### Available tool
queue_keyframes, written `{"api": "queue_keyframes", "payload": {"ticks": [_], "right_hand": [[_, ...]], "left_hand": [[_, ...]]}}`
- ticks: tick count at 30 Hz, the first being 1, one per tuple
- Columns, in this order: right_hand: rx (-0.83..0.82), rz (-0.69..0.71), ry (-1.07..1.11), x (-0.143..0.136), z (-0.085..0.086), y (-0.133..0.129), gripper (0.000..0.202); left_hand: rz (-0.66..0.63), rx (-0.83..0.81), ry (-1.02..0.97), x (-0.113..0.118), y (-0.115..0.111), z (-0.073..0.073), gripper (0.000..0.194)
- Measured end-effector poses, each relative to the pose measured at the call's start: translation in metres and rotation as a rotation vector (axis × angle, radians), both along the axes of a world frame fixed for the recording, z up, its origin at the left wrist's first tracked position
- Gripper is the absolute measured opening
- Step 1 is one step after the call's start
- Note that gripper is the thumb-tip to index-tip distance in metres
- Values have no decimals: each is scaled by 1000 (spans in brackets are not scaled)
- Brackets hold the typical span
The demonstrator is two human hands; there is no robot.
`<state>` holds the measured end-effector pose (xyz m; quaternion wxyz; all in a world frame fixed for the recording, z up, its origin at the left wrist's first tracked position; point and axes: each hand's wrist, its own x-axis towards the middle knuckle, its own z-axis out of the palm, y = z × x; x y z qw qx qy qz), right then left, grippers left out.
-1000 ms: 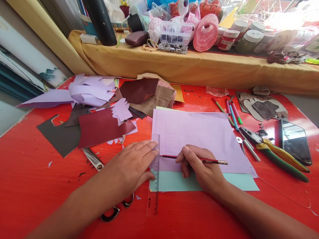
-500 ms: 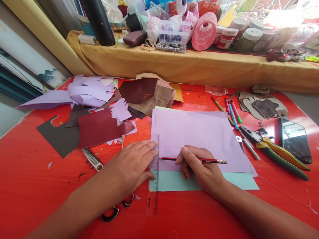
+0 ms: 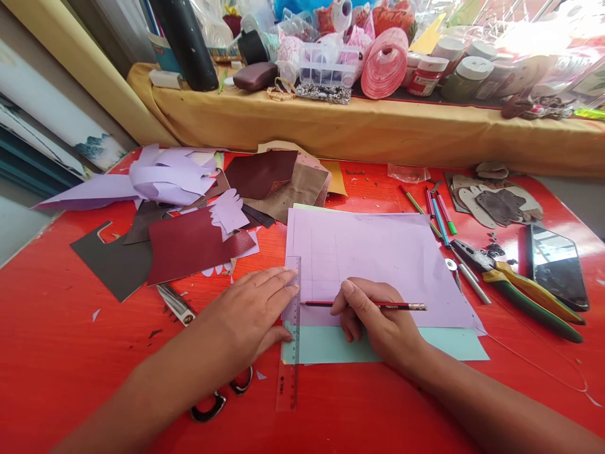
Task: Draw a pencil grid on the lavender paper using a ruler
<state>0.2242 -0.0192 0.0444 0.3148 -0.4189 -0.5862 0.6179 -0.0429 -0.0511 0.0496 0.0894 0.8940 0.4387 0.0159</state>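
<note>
My left hand (image 3: 262, 302) lies flat, fingers a little apart, pressing a clear ruler (image 3: 292, 353) along the left edge of a purple sheet (image 3: 387, 252). Faint pencil lines form a grid on that sheet. A green-blue sheet (image 3: 454, 343) shows beneath it. My right hand (image 3: 373, 312) rests on the purple sheet, its fingers closed round a red and black pencil (image 3: 401, 306). The pencil lies nearly level, its tip pointing left and meeting the ruler's right edge.
Scissors (image 3: 177, 304) lie partly under my left forearm. Leather pieces (image 3: 189, 246) and purple paper scraps (image 3: 165, 173) fill the back left. Pens (image 3: 441, 217), pliers (image 3: 529, 296) and a phone (image 3: 558, 261) lie to the right. Jars (image 3: 466, 75) and a plastic box (image 3: 328, 63) stand on the ledge.
The view has shifted very slightly. Both hands, the ruler and the pencil hold nearly the same places on the sheet.
</note>
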Motion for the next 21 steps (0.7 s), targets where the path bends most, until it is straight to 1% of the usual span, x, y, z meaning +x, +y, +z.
{"api": "queue_keyframes", "payload": {"ticks": [7, 15, 21], "right_hand": [[-1, 5, -1, 0, -1, 0, 60], [9, 7, 1, 1, -1, 0, 60], [23, -6, -6, 0, -1, 1, 58]], "left_hand": [[17, -7, -57, -3, -1, -4, 53], [2, -7, -32, -2, -1, -2, 57], [25, -37, -56, -3, -1, -1, 55]]}}
